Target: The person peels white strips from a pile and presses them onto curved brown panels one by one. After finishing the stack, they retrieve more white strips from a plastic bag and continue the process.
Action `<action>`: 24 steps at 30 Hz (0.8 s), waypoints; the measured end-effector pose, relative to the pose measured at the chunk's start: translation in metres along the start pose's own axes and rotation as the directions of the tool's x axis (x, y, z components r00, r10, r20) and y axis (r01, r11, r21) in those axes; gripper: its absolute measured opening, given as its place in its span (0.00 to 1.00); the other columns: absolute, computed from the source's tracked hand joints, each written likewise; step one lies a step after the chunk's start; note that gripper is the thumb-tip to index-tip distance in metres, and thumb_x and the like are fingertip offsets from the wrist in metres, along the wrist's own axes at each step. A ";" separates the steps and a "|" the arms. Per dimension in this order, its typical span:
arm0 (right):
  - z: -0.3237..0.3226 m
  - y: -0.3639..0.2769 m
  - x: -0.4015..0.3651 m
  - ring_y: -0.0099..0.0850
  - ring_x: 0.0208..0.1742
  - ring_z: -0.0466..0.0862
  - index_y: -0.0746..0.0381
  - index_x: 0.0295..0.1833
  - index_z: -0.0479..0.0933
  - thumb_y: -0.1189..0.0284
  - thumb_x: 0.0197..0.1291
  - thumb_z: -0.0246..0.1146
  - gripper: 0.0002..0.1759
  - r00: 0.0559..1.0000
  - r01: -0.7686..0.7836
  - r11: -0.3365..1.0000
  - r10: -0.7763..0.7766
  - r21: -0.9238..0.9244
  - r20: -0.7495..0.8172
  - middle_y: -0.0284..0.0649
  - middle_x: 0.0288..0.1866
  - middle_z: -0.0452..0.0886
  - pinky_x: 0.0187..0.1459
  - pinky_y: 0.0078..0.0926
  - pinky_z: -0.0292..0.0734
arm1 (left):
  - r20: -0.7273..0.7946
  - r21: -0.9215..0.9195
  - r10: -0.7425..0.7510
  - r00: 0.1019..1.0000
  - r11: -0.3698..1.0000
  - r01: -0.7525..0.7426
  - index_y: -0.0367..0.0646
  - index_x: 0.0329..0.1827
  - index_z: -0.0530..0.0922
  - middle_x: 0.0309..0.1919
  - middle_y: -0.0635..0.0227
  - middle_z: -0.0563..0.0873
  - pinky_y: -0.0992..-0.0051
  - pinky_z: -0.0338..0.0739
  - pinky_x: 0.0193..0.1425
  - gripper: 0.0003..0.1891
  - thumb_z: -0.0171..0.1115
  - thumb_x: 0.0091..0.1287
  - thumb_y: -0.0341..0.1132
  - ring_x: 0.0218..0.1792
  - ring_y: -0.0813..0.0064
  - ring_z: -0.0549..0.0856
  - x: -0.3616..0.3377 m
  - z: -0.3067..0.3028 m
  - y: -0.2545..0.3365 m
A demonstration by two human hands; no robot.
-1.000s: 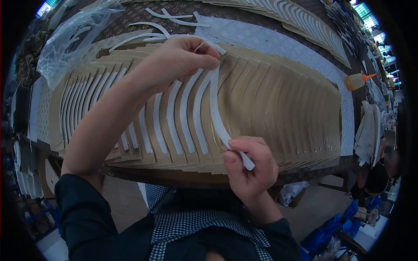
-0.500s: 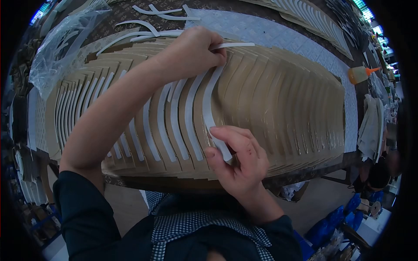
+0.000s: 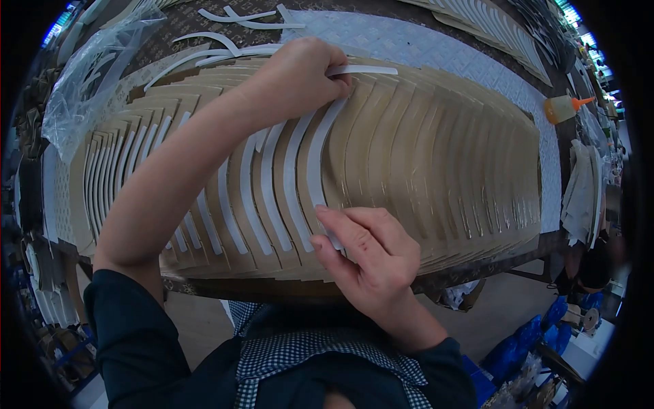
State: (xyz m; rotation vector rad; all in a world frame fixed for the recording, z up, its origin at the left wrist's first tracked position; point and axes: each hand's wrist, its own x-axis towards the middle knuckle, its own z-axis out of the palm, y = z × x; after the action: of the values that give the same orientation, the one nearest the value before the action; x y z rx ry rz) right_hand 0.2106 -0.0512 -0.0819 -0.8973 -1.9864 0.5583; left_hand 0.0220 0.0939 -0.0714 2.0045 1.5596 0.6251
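In the head view, my left hand [image 3: 310, 71] is closed on a short white strip [image 3: 371, 69] whose end sticks out to the right. Below its fingertips runs the top of a curved white strip [image 3: 315, 153], laid along a brown paperboard piece [image 3: 334, 184]. My right hand [image 3: 375, 255] curls over the lower part of that curved strip, thumb and forefinger at its left edge; the strip's lower end is partly hidden. Similar white strips [image 3: 267, 177] lie on the overlapping brown pieces to the left. Shiny streaks [image 3: 470, 218] show on the brown pieces to the right.
Loose white strips [image 3: 238, 49] and crumpled clear plastic [image 3: 95, 82] lie at the back left. A bottle with an orange nozzle [image 3: 562, 109] is at the right. Grey pieces [image 3: 579, 191] lie near the right edge, and another strip-covered stack [image 3: 490, 27] stands behind.
My right hand has shifted slightly left and down along the curved strip, with its fingers now over the strip's left edge. The left hand still holds the short strip, almost unmoved.
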 end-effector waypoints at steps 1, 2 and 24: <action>0.000 -0.001 -0.001 0.30 0.30 0.82 0.65 0.48 0.86 0.76 0.49 0.76 0.18 1.000 -0.019 1.000 0.019 -0.011 0.009 0.38 0.35 0.81 0.29 0.24 0.78 | 0.002 0.011 0.000 1.000 1.000 0.000 0.33 0.42 0.85 0.27 0.61 0.85 0.72 0.77 0.40 0.11 0.69 0.62 0.33 0.29 0.77 0.81 0.000 -0.001 0.001; -0.001 -0.002 -0.002 0.29 0.30 0.82 0.65 0.48 0.86 0.76 0.49 0.76 0.18 1.000 -0.021 0.999 0.022 -0.024 0.021 0.38 0.35 0.81 0.29 0.24 0.78 | 0.003 0.023 0.000 1.000 1.000 0.000 0.32 0.42 0.85 0.27 0.60 0.85 0.71 0.77 0.39 0.12 0.69 0.62 0.33 0.29 0.76 0.81 0.000 -0.001 0.001; -0.003 0.002 -0.004 0.26 0.33 0.75 0.58 0.44 0.87 0.74 0.45 0.75 0.16 0.987 0.055 0.965 -0.013 -0.255 0.162 0.30 0.33 0.75 0.34 0.25 0.71 | -0.058 0.110 0.075 0.995 0.992 -0.069 0.33 0.42 0.85 0.28 0.54 0.87 0.67 0.80 0.40 0.14 0.68 0.63 0.37 0.28 0.65 0.85 -0.002 0.003 -0.001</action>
State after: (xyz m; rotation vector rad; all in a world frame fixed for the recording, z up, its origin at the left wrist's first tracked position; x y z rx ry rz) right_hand 0.2153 -0.0521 -0.0838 -0.9999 -2.2525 0.3637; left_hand 0.0228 0.0918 -0.0741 2.1486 1.5936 0.6490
